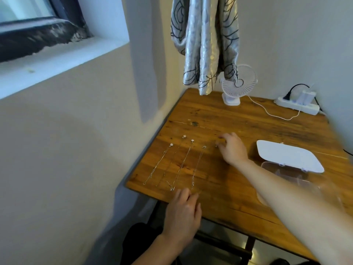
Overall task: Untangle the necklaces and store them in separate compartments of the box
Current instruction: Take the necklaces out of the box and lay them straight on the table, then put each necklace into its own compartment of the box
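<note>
Necklaces (177,163) lying in separate parallel lines on wooden table (238,188), left of box (290,169) sitting with white lid open. Right hand (232,148) hovering at far ends, fingers curled, grip unclear. Left hand (183,213) resting at near edge, fingertips pinching thin chain end.

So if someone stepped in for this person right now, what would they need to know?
Left hand rests at the table's near edge, by the chain ends. Right hand reaches to the far end of a fifth chain; grip unclear.
Four necklaces lie untangled in parallel rows, pendants away from you.
The box sits open on the right; it looks empty.
Left: finish the fifth, then put one per compartment.
</note>
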{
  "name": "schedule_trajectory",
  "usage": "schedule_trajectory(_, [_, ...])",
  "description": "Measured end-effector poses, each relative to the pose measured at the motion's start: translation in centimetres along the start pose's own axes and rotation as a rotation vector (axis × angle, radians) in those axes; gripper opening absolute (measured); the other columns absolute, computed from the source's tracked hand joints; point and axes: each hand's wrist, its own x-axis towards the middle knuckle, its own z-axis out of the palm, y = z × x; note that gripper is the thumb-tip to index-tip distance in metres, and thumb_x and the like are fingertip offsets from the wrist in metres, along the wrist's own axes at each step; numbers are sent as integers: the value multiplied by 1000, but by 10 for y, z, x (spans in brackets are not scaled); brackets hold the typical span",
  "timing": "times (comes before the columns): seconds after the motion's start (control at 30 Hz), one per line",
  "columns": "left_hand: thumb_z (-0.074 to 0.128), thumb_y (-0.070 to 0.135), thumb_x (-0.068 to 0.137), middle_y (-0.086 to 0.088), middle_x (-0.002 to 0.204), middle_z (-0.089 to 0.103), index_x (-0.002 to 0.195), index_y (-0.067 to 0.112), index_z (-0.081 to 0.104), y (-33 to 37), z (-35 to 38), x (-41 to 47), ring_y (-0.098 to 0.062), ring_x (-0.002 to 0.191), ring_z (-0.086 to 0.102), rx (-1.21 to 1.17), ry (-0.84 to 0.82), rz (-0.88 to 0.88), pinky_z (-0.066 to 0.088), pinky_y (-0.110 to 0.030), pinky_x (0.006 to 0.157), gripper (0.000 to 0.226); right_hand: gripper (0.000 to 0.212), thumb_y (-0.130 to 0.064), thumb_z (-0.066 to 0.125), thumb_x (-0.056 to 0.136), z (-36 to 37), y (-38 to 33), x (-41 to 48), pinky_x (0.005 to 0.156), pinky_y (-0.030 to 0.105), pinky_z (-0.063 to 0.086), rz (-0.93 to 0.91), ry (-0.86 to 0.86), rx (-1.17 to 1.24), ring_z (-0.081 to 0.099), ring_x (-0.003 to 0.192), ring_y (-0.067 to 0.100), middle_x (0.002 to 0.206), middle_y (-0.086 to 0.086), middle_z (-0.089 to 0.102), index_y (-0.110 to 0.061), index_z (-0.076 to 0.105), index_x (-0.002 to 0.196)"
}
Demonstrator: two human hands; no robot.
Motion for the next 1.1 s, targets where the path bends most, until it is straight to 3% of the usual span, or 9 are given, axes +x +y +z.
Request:
schedule_trajectory(0.13, [48,34,94,11,104,46,123,24,56,-29,-30,28,-2,96,39,25,123,-67,40,-20,82,31,37,-29,59,93,3,-5,-56,89,35,50,-62,15,37,54,115,23,124,4,55,-16,57,128])
schedule_trajectory(0.27, [53,29,92,2,104,54,111,18,61,-67,-58,68,-9,94,47,105,171,-228,37,-21,77,24,40,-29,56,95,11,3,-103,97,35,45,-42,-38,3,49,121,21,128,2,53,-15,53,132])
schedule_trajectory(0.4, [60,32,89,-2,95,62,97,15,63,-93,-67,90,-16,81,57,88,1,-416,43,-28,67,18,36,-29,52,97,19,17,-125,101,36,43,-59,27,-47,50,121,21,129,2,56,-16,55,130])
schedule_trajectory(0.57, [66,27,84,-3,78,64,77,17,62,-107,-65,113,-21,75,61,57,-161,-550,53,-41,77,13,34,-29,45,100,28,17,-125,103,36,39,-149,23,-175,45,127,20,134,-2,53,-27,53,133])
schedule_trajectory(0.73, [59,22,87,-2,63,54,63,15,53,-106,-68,122,-19,60,55,64,-283,-483,47,-33,61,26,36,-27,44,99,27,18,-124,108,40,34,-194,-27,-210,39,133,19,139,-4,49,-35,51,134])
schedule_trajectory(0.87, [58,24,89,-5,73,61,75,12,55,-87,-74,118,-21,68,60,-161,-111,-435,51,-37,65,18,33,-28,44,99,25,16,-124,107,39,34,-184,-13,-192,40,133,19,138,-4,50,-33,56,130])
schedule_trajectory(0.97, [58,19,88,-5,77,59,78,12,57,-57,-94,121,-17,71,56,-319,24,-346,44,-26,59,12,33,-28,43,100,23,14,-125,107,38,35,-178,-25,-178,40,133,17,138,-6,50,-33,56,129])
schedule_trajectory(1.1, [59,21,88,-4,74,58,80,9,60,-12,-114,123,-15,67,54,-476,53,-286,43,-26,59,14,32,-27,45,100,15,12,-129,109,37,35,-169,-47,-119,42,133,18,138,-4,51,-28,57,130])
